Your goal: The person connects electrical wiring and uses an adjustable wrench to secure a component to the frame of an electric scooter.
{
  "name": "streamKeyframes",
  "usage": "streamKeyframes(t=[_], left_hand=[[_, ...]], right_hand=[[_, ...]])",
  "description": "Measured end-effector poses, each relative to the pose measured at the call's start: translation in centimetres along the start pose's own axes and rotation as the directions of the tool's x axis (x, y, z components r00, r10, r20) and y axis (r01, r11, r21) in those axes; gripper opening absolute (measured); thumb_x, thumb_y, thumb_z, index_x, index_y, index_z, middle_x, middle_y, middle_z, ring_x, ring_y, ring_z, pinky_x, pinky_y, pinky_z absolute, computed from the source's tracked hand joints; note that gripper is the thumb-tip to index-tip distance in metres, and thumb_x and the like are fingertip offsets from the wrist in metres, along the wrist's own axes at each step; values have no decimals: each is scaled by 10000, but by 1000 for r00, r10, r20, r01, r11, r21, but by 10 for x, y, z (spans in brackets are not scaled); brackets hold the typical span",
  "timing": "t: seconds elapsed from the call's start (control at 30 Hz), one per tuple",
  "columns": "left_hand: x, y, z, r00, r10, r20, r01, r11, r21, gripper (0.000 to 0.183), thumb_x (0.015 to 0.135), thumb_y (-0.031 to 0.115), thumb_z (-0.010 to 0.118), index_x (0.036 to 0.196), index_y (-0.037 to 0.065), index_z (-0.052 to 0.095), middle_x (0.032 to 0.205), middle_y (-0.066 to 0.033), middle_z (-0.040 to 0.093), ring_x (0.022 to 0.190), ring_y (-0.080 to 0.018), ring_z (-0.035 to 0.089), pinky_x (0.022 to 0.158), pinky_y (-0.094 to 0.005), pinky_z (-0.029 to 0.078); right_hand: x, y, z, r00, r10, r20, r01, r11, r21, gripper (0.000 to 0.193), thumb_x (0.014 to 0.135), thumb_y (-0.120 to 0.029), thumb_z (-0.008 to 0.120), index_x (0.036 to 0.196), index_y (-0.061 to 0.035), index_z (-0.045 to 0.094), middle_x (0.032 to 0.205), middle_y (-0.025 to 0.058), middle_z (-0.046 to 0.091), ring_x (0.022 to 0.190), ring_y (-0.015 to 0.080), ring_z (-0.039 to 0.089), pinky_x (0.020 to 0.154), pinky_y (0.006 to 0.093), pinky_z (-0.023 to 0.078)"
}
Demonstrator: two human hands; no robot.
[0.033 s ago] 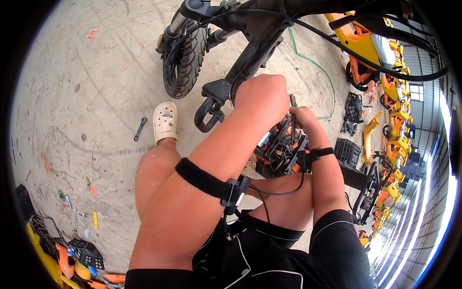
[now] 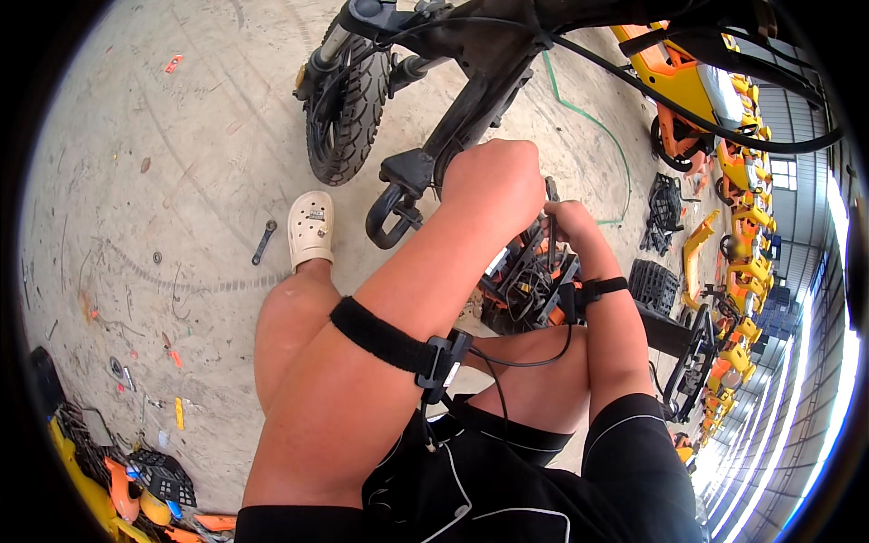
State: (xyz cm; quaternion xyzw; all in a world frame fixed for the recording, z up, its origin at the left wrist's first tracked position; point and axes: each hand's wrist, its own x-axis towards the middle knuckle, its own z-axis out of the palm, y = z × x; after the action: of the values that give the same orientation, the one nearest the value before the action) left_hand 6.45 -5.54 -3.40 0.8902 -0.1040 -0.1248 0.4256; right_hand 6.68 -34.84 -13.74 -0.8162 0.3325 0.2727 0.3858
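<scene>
A stripped-down scooter with a black frame (image 2: 463, 110) stands in front of me, its front wheel (image 2: 348, 122) at the upper left. My left hand (image 2: 493, 181) is closed in a fist beside the frame's lower part; its own back hides whatever is in it. Just right of it, my right hand (image 2: 570, 221) has its fingers curled in by a dark upright metal bar (image 2: 552, 226). What those fingertips grip is too small to tell. Below both hands lies an open bay of wiring and dark parts (image 2: 529, 285). A black hooked bracket (image 2: 391, 215) juts out left of my left forearm.
A wrench (image 2: 264, 242) lies on the concrete floor beside my left shoe (image 2: 310, 226). Small scraps and a yellow piece (image 2: 179, 414) are scattered at left. Black baskets (image 2: 654, 285) sit at right, before a row of yellow scooters (image 2: 747, 226). A black cable (image 2: 688, 113) arches overhead.
</scene>
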Motion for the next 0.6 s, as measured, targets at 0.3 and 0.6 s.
streamKeyframes(t=[0.3,0.6], left_hand=[[-1,-1,0,1000,1,-13,-1,1000,-21,224,907,199,582,976,49,734,916,-174,732,895,-357,703,803,-469,559],[0,-1,-1,1000,9,-23,-9,1000,-11,213,904,195,585,963,51,731,907,-172,730,894,-355,704,804,-466,560]], right_hand=[[-6,-11,10,998,48,-31,-47,999,10,277,947,-204,632,819,42,643,695,122,680,510,201,629,392,337,394],[4,-3,10,997,41,-59,-43,999,-28,282,944,-228,642,856,39,657,691,111,681,530,208,650,405,329,428]])
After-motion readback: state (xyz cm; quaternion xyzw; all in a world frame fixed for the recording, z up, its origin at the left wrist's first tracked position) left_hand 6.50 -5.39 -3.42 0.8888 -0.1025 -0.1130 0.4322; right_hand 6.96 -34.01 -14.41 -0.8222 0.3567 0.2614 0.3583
